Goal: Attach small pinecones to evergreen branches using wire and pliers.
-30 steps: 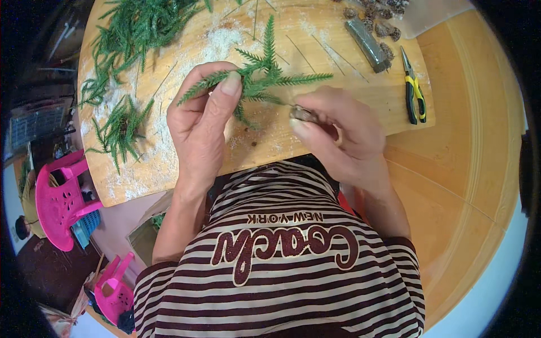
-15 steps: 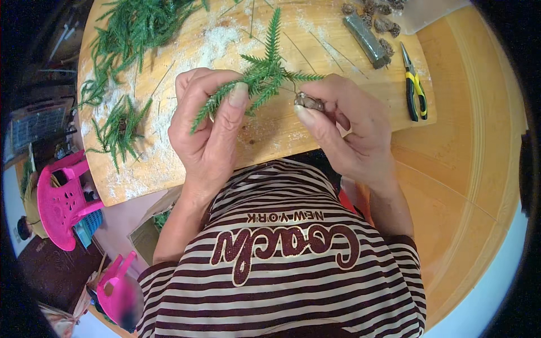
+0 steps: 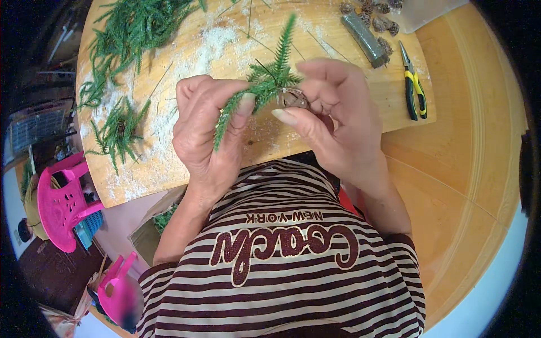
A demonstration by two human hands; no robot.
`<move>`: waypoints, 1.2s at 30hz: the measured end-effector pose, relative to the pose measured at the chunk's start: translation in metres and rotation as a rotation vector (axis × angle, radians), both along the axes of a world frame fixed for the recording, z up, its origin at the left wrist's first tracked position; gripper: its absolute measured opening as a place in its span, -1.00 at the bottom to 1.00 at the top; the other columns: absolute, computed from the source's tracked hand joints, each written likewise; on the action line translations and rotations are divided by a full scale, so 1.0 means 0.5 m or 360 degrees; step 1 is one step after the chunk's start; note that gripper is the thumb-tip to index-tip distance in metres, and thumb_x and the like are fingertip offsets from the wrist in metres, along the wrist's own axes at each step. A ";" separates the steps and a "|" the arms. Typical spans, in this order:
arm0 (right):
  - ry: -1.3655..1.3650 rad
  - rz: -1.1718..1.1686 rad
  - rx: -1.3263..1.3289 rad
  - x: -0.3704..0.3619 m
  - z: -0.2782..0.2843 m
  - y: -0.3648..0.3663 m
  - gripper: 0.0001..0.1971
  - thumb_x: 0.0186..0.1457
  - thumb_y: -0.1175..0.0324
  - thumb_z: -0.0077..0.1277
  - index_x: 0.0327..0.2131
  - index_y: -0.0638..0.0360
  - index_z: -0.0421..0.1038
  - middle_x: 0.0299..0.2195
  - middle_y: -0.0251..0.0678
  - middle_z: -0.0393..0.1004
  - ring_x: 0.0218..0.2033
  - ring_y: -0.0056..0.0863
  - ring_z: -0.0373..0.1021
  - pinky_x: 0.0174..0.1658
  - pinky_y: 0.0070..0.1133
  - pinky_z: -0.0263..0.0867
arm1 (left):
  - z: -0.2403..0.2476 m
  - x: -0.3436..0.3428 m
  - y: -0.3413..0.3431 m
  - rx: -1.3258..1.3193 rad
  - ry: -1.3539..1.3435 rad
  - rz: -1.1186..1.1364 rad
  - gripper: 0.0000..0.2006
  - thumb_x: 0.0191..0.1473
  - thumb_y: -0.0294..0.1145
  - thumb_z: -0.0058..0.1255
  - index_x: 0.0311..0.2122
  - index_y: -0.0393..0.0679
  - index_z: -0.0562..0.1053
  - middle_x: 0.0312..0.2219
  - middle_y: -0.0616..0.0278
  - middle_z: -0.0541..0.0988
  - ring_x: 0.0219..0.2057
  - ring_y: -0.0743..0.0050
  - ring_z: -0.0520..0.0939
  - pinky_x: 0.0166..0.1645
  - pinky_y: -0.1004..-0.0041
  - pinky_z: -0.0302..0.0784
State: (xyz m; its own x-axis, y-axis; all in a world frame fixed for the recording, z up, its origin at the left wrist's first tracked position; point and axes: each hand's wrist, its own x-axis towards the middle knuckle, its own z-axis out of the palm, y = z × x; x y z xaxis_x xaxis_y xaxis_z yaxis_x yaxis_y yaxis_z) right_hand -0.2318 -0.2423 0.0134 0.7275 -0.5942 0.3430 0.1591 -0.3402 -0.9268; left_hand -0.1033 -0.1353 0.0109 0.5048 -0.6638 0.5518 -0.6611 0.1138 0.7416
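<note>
My left hand [image 3: 204, 132] pinches a green artificial pine sprig [image 3: 284, 48] between thumb and fingers, its needled branches spreading upward and down along the thumb. Against the sprig's centre sits a small brown pine cone [image 3: 293, 99], gripped by the thumb and fingers of my right hand [image 3: 346, 121]. A thin dark wire end [image 3: 264, 67] shows among the needles. Both hands are raised over the near part of the wooden table [image 3: 270, 141]. How the cone and sprig join is hidden by needles and fingers.
A heap of green sprigs [image 3: 132, 34] lies far left, with a finished-looking cluster [image 3: 121, 129] nearer. Loose wires [image 3: 162, 79] and white flakes [image 3: 217, 42] are scattered about. At right are a wire bundle [image 3: 365, 40], pine cones [image 3: 383, 24] and yellow-black pliers [image 3: 414, 84].
My right hand has moved left and slightly up, bringing the pine cone from beside the sprig to its centre. The sprig has tilted to the right.
</note>
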 end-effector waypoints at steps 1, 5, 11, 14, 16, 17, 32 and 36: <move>0.0068 0.0083 0.0079 -0.004 0.007 -0.007 -0.55 -0.01 0.63 0.01 -0.02 0.32 0.14 -0.46 -0.38 0.36 -0.49 -0.76 0.25 -0.45 -0.80 0.16 | -0.001 0.002 0.000 -0.0001 0.0001 0.0002 -0.86 -0.07 -0.46 0.10 -0.35 -0.23 0.47 -0.48 0.25 0.50 -0.41 0.38 0.33 -0.23 0.46 0.23; 0.0163 0.0283 0.0330 -0.007 0.018 -0.018 -0.44 -0.02 0.65 0.00 0.08 0.33 0.03 -0.44 -0.38 0.35 -0.45 -0.75 0.26 -0.39 -0.80 0.17 | -0.004 0.004 0.000 -0.0035 0.0063 -0.0080 -0.86 -0.05 -0.47 0.09 -0.33 -0.24 0.47 -0.48 0.27 0.49 -0.40 0.39 0.34 -0.22 0.47 0.24; 0.0136 0.0243 0.0336 0.005 0.004 -0.020 -0.48 -0.08 0.53 0.09 -0.03 0.27 0.12 -0.61 -0.33 0.30 -0.65 -0.63 0.23 -0.57 -0.67 0.19 | 0.009 -0.001 0.005 0.0093 0.0396 -0.0156 -0.86 -0.03 -0.50 0.04 -0.31 -0.26 0.47 -0.46 0.25 0.46 -0.36 0.43 0.35 -0.18 0.51 0.25; 0.0221 0.0265 0.0273 0.002 0.009 -0.015 -0.46 -0.04 0.62 0.02 0.04 0.31 0.07 -0.52 -0.37 0.32 -0.53 -0.73 0.23 -0.47 -0.77 0.15 | 0.015 -0.005 0.009 0.0138 0.0524 -0.0180 -0.85 -0.02 -0.51 0.01 -0.29 -0.28 0.46 -0.44 0.25 0.44 -0.33 0.45 0.35 -0.17 0.53 0.25; 0.0262 0.0277 0.0241 0.002 0.008 -0.013 -0.45 -0.02 0.66 -0.02 0.08 0.33 0.04 -0.47 -0.40 0.33 -0.48 -0.78 0.24 -0.43 -0.82 0.13 | 0.019 -0.009 0.011 0.0174 0.0732 -0.0183 -0.84 -0.01 -0.53 -0.02 -0.28 -0.30 0.46 -0.42 0.24 0.43 -0.31 0.47 0.35 -0.15 0.53 0.25; 0.0262 0.0275 0.0202 0.003 0.005 -0.011 -0.44 -0.02 0.66 -0.01 0.07 0.33 0.04 -0.48 -0.40 0.33 -0.49 -0.79 0.23 -0.44 -0.83 0.12 | 0.018 -0.011 0.011 0.0173 0.0732 -0.0182 -0.84 -0.01 -0.53 -0.02 -0.28 -0.30 0.46 -0.42 0.24 0.43 -0.31 0.47 0.35 -0.15 0.53 0.25; 0.0246 0.0210 0.0085 -0.003 0.007 0.002 -0.48 -0.06 0.68 0.00 0.01 0.30 0.08 -0.49 -0.47 0.28 -0.56 -0.87 0.14 -0.56 -0.86 0.01 | 0.028 -0.050 0.004 0.0123 0.1272 -0.0160 -0.83 0.00 -0.45 0.06 -0.29 -0.31 0.46 -0.36 0.26 0.41 -0.24 0.54 0.32 -0.11 0.58 0.22; 0.0238 0.0167 0.0106 -0.002 0.005 0.009 -0.46 -0.08 0.69 -0.01 0.01 0.28 0.07 -0.49 -0.49 0.24 -0.58 -0.87 0.10 -0.57 -0.86 -0.02 | 0.022 -0.052 0.002 0.0160 0.1361 -0.0122 -0.83 -0.01 -0.44 0.10 -0.31 -0.30 0.46 -0.36 0.28 0.41 -0.25 0.56 0.32 -0.14 0.60 0.24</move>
